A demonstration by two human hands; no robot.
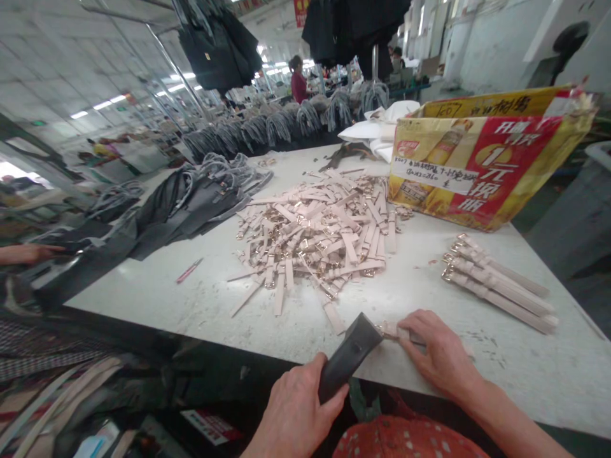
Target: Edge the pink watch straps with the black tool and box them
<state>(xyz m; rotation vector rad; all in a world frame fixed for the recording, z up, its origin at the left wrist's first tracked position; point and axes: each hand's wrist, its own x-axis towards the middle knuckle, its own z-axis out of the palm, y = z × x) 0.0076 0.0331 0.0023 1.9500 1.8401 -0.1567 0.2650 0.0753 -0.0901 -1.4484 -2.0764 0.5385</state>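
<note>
My left hand (pixel 301 404) is closed around a dark grey, leather-like piece (pixel 351 356) that tilts up over the front edge of the table. Just right of its tip, my right hand (pixel 436 350) pinches a pale pink buckle strap (pixel 391 329), whose metal end points toward the dark piece. Whether the strap and the dark piece are joined I cannot tell. Beyond both hands lies a big heap of pale pink buckle straps (pixel 315 232). On the right, several more straps (pixel 499 286) lie side by side in a neat bundle.
A yellow and red cardboard box (pixel 443 149) stands at the table's (pixel 205 318) back right. Dark grey bag pieces (pixel 191 197) are piled on the left, near another person's hand (pixel 31 254). A pink pen-like tool (pixel 189 270) lies left of the heap. Black bags (pixel 219 54) hang above.
</note>
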